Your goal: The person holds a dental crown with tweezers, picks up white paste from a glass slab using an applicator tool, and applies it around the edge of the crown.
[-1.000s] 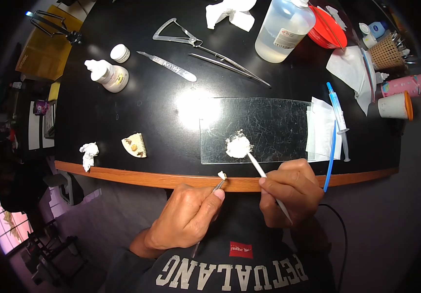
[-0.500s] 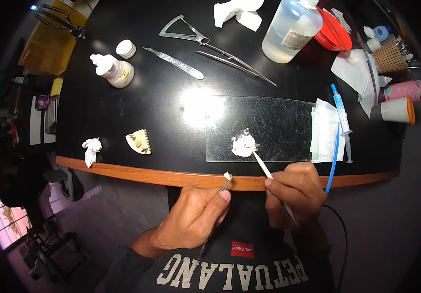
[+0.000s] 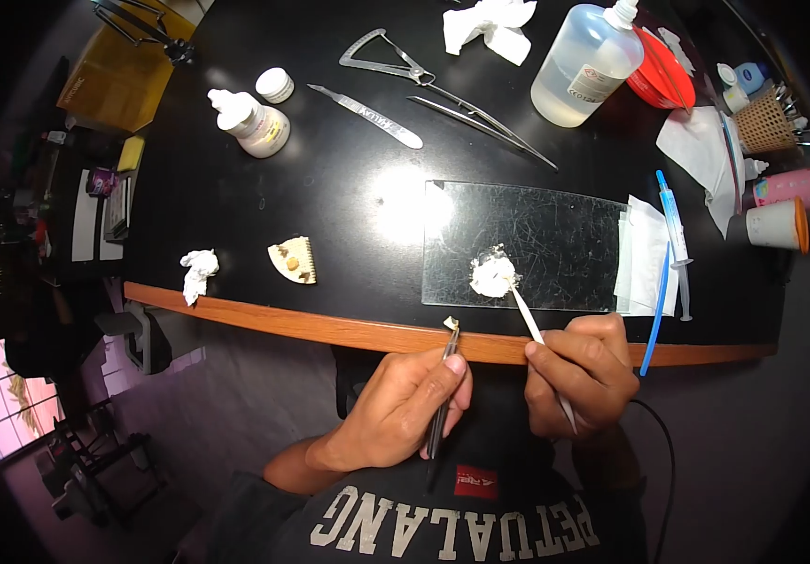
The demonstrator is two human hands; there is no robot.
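The paste (image 3: 491,279) and the spatula (image 3: 529,318) are white, the tweezers (image 3: 438,432) dark grey to black, the tiny piece (image 3: 450,322) off-white, and the glass slab (image 3: 555,249) shows black crossed by pale scratches. The bench (image 3: 349,235) is black with an orange-brown wooden edge (image 3: 236,315). Further colour comes from the red dish (image 3: 661,70), white cup (image 3: 773,227) with its orange lid (image 3: 802,226), pink container (image 3: 804,188), tan woven basket (image 3: 762,124), blue strip (image 3: 656,315), and black shirt (image 3: 508,470) with cream lettering (image 3: 457,533) and a red patch (image 3: 476,482).

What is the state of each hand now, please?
Left hand: closed, holding tweezers with a small whitish piece at the tip.
Right hand: closed, holding a white stick.
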